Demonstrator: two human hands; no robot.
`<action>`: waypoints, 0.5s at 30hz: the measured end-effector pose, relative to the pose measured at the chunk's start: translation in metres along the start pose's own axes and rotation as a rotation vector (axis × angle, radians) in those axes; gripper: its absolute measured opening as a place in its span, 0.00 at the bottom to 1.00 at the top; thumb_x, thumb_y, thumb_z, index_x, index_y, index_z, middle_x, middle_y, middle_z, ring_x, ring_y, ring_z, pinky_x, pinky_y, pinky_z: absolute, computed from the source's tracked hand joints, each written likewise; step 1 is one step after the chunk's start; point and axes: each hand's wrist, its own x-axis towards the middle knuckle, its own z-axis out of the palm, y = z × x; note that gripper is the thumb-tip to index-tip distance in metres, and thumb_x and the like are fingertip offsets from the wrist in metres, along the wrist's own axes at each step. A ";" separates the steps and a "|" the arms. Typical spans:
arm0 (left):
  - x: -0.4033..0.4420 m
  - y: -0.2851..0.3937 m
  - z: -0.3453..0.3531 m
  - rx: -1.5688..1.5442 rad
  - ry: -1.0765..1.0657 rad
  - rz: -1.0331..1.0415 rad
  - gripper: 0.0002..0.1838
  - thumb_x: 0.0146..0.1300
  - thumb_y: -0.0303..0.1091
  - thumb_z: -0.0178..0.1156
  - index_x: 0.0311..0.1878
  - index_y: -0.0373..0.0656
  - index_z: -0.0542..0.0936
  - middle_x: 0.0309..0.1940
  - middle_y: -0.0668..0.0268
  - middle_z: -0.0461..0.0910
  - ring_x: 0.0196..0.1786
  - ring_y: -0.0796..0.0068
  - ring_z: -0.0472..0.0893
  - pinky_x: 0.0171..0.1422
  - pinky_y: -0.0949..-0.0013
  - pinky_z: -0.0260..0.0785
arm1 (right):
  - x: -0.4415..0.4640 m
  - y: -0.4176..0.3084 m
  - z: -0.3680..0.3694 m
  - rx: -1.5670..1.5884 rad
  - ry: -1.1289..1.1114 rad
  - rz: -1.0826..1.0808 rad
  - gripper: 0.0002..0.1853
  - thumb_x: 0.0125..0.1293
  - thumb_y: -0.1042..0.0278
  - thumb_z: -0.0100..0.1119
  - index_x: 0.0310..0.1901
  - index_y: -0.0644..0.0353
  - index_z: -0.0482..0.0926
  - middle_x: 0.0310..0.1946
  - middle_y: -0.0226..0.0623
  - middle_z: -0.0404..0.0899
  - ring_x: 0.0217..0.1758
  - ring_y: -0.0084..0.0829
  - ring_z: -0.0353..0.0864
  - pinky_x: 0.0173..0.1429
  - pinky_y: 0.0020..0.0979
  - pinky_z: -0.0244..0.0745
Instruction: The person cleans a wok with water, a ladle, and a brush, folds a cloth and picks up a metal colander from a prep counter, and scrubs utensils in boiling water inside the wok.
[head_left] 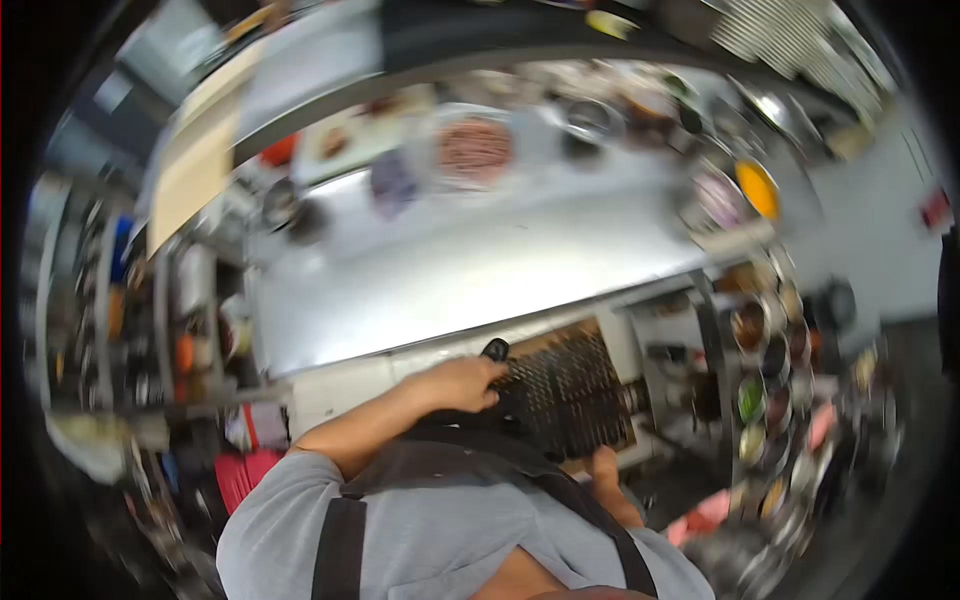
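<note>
My left hand (467, 384) is held low in front of the dark apron (430, 465), its fingers curled. A rounded black, shiny thing (495, 349) shows just past the fingers; whether it is in the grip or behind it, I cannot tell. Beyond and below lies a dark perforated mat or grid (565, 385) with a brown border. At the lower right corner of that grid, my right hand (604, 466) shows only in part. Its fingers are blurred, and I cannot see what they touch.
A steel worktable (450, 265) stands ahead. On it are a plate of pinkish meat (474, 150), a purple heap (393, 182), a metal bowl (590, 118) and a yellow container (757, 190). Several food containers (755, 400) line the right; shelves (165, 320) stand left.
</note>
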 end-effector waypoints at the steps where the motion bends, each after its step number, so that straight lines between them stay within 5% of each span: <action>1: -0.015 -0.021 0.014 -0.069 -0.036 -0.028 0.27 0.57 0.41 0.59 0.57 0.36 0.71 0.49 0.48 0.76 0.52 0.50 0.75 0.57 0.58 0.67 | -0.008 -0.029 -0.054 -0.048 -0.034 0.003 0.12 0.60 0.70 0.49 0.31 0.67 0.82 0.35 0.54 0.80 0.43 0.50 0.80 0.46 0.44 0.75; 3: -0.055 -0.035 0.045 -0.103 -0.039 -0.079 0.27 0.58 0.43 0.58 0.58 0.37 0.71 0.44 0.50 0.79 0.48 0.50 0.77 0.54 0.57 0.69 | 0.044 -0.001 -0.038 -0.174 0.031 -0.014 0.12 0.60 0.67 0.51 0.32 0.67 0.82 0.35 0.54 0.80 0.43 0.49 0.80 0.47 0.45 0.75; 7: -0.114 -0.066 0.060 -0.167 0.174 -0.223 0.29 0.58 0.46 0.58 0.60 0.39 0.70 0.35 0.53 0.82 0.41 0.51 0.80 0.49 0.59 0.72 | 0.022 -0.137 -0.136 -0.144 0.118 -0.142 0.13 0.58 0.60 0.58 0.33 0.64 0.81 0.34 0.49 0.81 0.43 0.50 0.79 0.47 0.45 0.74; 9: -0.155 -0.057 0.035 -0.464 0.165 -0.428 0.29 0.58 0.46 0.58 0.60 0.40 0.71 0.34 0.53 0.82 0.40 0.54 0.81 0.48 0.61 0.72 | 0.031 -0.183 -0.133 -0.080 0.187 -0.449 0.13 0.59 0.61 0.53 0.36 0.63 0.79 0.35 0.52 0.80 0.43 0.51 0.78 0.47 0.47 0.73; 13: -0.201 -0.134 0.074 -0.312 0.541 -0.278 0.29 0.58 0.45 0.59 0.60 0.39 0.70 0.35 0.53 0.82 0.39 0.58 0.82 0.47 0.62 0.73 | -0.010 -0.334 -0.136 0.062 0.278 -0.835 0.08 0.59 0.68 0.56 0.36 0.63 0.79 0.29 0.52 0.79 0.36 0.54 0.78 0.39 0.40 0.73; 15: -0.239 -0.167 0.083 -0.334 0.667 -0.310 0.29 0.56 0.43 0.60 0.60 0.39 0.70 0.38 0.53 0.81 0.39 0.57 0.82 0.48 0.61 0.73 | -0.039 -0.409 -0.124 0.167 0.157 -0.957 0.09 0.60 0.69 0.55 0.39 0.63 0.79 0.25 0.48 0.78 0.29 0.42 0.81 0.35 0.35 0.73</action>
